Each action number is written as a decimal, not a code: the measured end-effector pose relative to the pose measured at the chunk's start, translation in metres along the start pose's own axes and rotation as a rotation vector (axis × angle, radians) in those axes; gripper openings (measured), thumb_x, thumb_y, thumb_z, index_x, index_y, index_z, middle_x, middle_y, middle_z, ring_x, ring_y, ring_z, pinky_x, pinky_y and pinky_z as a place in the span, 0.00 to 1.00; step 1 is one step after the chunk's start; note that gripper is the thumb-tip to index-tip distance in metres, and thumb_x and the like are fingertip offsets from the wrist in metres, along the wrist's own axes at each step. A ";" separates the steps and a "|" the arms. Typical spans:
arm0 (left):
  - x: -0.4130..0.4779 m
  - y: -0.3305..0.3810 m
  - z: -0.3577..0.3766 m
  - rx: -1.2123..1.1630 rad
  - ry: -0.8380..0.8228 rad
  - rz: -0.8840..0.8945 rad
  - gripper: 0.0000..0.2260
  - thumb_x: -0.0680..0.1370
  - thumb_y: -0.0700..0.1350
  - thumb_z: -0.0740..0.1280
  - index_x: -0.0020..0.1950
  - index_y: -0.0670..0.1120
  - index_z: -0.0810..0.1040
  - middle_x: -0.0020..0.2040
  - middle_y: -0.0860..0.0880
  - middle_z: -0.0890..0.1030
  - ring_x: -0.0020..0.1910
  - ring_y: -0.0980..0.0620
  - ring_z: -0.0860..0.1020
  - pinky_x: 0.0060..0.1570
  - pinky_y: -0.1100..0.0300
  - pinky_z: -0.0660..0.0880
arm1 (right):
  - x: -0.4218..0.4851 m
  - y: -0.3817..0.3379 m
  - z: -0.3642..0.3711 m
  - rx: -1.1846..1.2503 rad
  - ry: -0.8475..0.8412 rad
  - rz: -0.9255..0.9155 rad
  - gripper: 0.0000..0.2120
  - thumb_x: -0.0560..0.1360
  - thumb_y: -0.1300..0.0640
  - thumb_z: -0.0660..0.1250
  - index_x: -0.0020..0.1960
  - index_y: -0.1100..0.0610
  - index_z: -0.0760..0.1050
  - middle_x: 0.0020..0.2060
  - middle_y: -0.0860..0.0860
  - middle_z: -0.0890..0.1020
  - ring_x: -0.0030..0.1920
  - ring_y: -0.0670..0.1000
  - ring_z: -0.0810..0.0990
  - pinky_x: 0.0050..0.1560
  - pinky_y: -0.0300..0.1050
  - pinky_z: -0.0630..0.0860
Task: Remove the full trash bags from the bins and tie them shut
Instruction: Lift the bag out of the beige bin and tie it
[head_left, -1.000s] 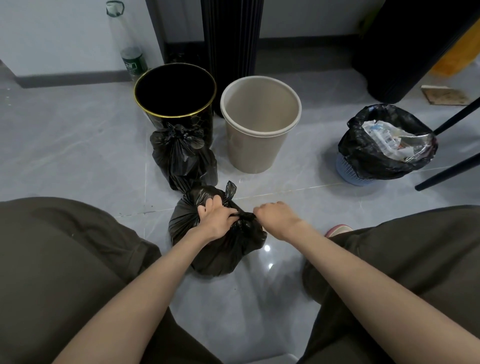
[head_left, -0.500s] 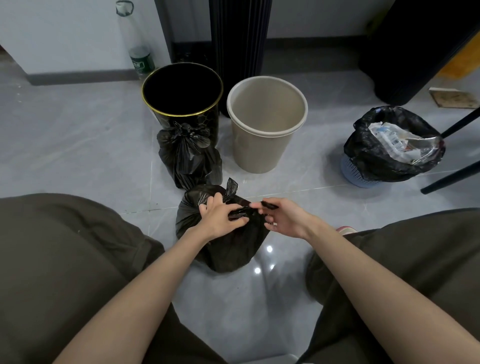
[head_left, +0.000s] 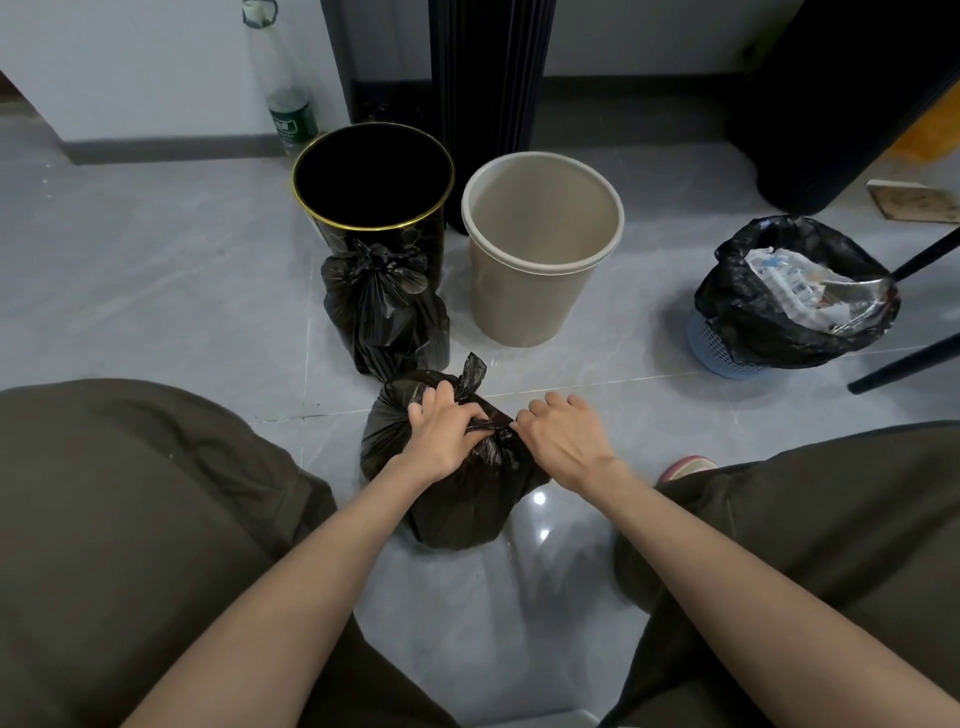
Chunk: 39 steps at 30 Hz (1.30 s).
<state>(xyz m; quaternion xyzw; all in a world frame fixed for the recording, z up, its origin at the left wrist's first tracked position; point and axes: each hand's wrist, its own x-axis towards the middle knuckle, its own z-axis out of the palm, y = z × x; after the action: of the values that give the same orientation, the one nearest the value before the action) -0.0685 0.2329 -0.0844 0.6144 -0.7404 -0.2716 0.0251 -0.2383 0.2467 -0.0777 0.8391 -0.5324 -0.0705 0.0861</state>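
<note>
Two hands at knot (head_left: 491, 428) | black bag (head_left: 457, 504) sits on floor (head_left: 156, 286), close in front | left hand (head_left: 441, 436) fingers curled round one tail, right hand (head_left: 563, 441) seemingly pinching the other, grip partly hidden | film thin, soft, slippery; looks light | hold tails close to knot

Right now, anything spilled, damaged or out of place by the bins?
Nothing spilled or damaged. The open bag in the blue bin at right stands out: waste heaped to its rim, mouth untied. A flat board scrap lies on the floor behind it. The left hand and right hand hold the near bag at its knot.
</note>
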 end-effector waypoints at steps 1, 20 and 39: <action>0.000 -0.002 0.000 0.000 0.010 -0.005 0.11 0.78 0.55 0.62 0.57 0.54 0.78 0.49 0.50 0.62 0.57 0.46 0.64 0.56 0.54 0.59 | 0.001 0.001 0.001 0.020 0.009 -0.018 0.13 0.67 0.49 0.76 0.30 0.53 0.75 0.25 0.48 0.78 0.28 0.52 0.77 0.28 0.41 0.69; -0.001 -0.008 0.000 -0.055 0.027 -0.060 0.11 0.79 0.54 0.61 0.58 0.56 0.78 0.49 0.50 0.62 0.58 0.44 0.65 0.56 0.53 0.59 | 0.004 0.011 -0.022 1.839 -0.615 0.747 0.14 0.79 0.50 0.59 0.46 0.53 0.82 0.26 0.46 0.70 0.27 0.45 0.61 0.33 0.39 0.59; 0.001 0.002 -0.013 -0.469 0.057 -0.203 0.11 0.78 0.55 0.62 0.58 0.57 0.77 0.54 0.48 0.68 0.64 0.44 0.64 0.62 0.52 0.57 | 0.004 0.005 -0.006 1.243 -0.309 0.554 0.24 0.71 0.52 0.72 0.66 0.47 0.71 0.64 0.53 0.67 0.67 0.52 0.66 0.69 0.44 0.63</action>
<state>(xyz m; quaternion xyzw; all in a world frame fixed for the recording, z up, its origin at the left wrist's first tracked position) -0.0657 0.2271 -0.0731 0.6703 -0.5906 -0.4196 0.1605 -0.2400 0.2412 -0.0704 0.5466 -0.6745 0.1534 -0.4721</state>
